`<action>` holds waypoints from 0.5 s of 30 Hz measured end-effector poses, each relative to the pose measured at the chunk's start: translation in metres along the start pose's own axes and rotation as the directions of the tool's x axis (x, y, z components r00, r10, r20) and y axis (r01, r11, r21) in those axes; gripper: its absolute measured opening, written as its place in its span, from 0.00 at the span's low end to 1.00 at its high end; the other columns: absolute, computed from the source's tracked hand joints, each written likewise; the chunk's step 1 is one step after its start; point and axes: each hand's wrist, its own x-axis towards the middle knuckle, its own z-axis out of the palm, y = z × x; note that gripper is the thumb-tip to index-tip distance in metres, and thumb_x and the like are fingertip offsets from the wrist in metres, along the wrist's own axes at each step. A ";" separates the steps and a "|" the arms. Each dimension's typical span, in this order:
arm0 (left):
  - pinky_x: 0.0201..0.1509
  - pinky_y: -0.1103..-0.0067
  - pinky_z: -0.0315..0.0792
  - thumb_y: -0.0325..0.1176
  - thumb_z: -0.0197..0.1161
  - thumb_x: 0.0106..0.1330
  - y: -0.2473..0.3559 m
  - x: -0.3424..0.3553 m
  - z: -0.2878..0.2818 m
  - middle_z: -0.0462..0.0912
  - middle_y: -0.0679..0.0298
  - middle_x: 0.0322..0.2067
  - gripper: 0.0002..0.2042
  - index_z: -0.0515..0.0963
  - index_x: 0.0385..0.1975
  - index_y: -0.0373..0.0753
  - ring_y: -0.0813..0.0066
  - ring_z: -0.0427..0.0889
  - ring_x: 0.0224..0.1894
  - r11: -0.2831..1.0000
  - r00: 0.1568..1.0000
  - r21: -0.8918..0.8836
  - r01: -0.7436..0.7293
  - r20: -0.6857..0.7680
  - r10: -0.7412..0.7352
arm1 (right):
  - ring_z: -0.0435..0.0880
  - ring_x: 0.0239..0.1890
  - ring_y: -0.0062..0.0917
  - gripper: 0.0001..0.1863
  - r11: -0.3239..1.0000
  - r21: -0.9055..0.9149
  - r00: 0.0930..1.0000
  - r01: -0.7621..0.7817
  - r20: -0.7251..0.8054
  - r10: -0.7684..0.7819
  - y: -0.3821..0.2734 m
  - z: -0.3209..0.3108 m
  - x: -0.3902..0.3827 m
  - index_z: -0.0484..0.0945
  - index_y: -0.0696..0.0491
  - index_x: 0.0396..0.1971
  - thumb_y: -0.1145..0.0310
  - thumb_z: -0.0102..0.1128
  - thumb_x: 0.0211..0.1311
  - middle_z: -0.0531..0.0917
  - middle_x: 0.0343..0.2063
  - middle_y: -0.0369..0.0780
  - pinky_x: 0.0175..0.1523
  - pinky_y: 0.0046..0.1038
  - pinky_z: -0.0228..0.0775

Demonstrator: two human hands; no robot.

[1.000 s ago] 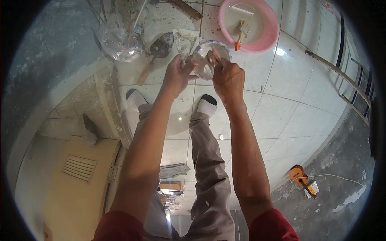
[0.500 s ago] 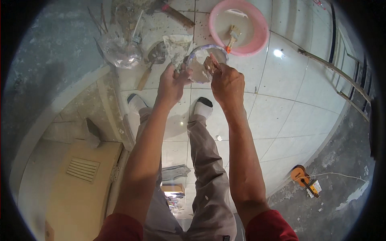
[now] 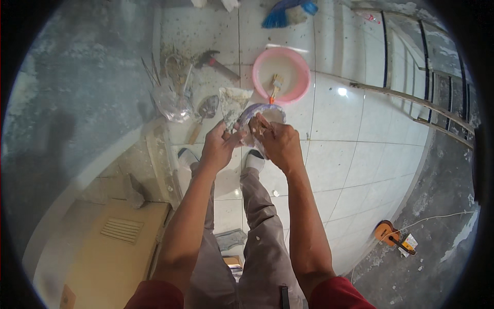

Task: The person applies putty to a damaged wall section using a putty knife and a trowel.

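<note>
My left hand (image 3: 220,147) grips the near left edge of a round bowl (image 3: 279,114) with a purplish rim, pale paste smeared on it. The bowl is tilted, and part of its inside is hidden. In my right hand (image 3: 282,147) is a reddish-brown, paste-smeared piece (image 3: 260,123), held over the bowl's opening; its kind is unclear. Just beyond my left fingers a flat wedge-shaped piece (image 3: 234,104) is crusted with plaster; whether that hand touches it, I cannot tell. A trowel (image 3: 208,107) with a wooden handle lies to its left.
A pink basin (image 3: 307,77) of cloudy liquid holds a paintbrush (image 3: 277,85). A hammer (image 3: 221,66) and a crumpled plastic bag (image 3: 174,107) lie on the tiles. Blue bristles (image 3: 278,18) are farther off. A ladder (image 3: 411,98) lies right; a small guitar (image 3: 386,233) is at lower right.
The view has shifted, so the floor things sit lower and more of the far floor shows. My hands keep their holds; the bowl looks more tilted, and the brown piece has moved left across it.
</note>
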 end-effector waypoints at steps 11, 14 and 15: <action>0.33 0.81 0.83 0.36 0.66 0.64 0.125 -0.094 -0.032 0.69 0.69 0.27 0.15 0.70 0.33 0.31 0.83 0.75 0.29 0.952 0.997 0.294 0.079 -0.047 -0.068 | 0.74 0.19 0.28 0.17 0.980 0.175 0.993 -0.099 0.085 0.085 -0.119 -0.077 -0.064 0.79 0.65 0.28 0.63 0.58 0.59 0.77 0.16 0.46 0.30 0.33 0.68; 0.33 0.80 0.82 0.37 0.66 0.64 0.178 -0.128 -0.030 0.71 0.67 0.28 0.16 0.70 0.34 0.30 0.81 0.77 0.30 0.990 0.996 0.108 0.087 -0.019 -0.086 | 0.72 0.21 0.20 0.16 0.954 0.239 0.967 -0.180 0.224 0.126 -0.125 -0.088 -0.075 0.81 0.65 0.28 0.64 0.59 0.60 0.76 0.17 0.38 0.28 0.28 0.66; 0.33 0.80 0.83 0.36 0.66 0.64 0.194 -0.132 -0.039 0.73 0.66 0.30 0.15 0.71 0.36 0.30 0.79 0.79 0.32 0.983 0.995 0.160 0.094 -0.032 -0.090 | 0.71 0.21 0.18 0.15 0.923 0.317 0.948 -0.216 0.295 0.120 -0.139 -0.094 -0.081 0.82 0.64 0.28 0.64 0.59 0.60 0.76 0.18 0.36 0.28 0.26 0.65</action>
